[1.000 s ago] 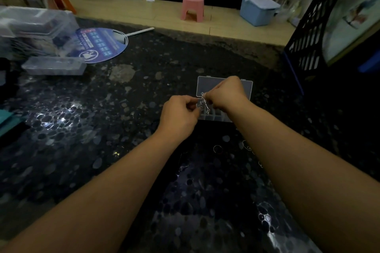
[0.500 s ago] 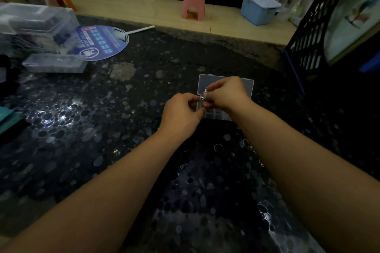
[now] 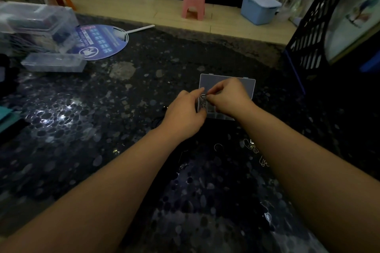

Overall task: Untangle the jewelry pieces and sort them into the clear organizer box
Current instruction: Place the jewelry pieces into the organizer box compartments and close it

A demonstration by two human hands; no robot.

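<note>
Both hands pinch one tangled jewelry piece above the organizer box.
Left hand (image 3: 185,115) and right hand (image 3: 228,96) meet on a thin, silvery, knotted jewelry piece (image 3: 203,101), dangling over the clear, rectangular plastic organizer box (image 3: 249,86) on the glossy, dark-speckled table (image 3: 102,119).

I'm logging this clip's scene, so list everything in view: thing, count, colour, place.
jewelry tangle: one, silvery, pinched between both hands
organizer box: one, clear, open, behind the hands
loose jewelry: a few pieces, pale, tabletop by right forearm
table: one, dark, speckled
fan: one, blue, far left
clear boxes: at least two, far left
stool: one, pink, floor
bins: two, blue, floor
crate: one, black, right
left hand: pinching tangle
right hand: pinching tangle
</note>
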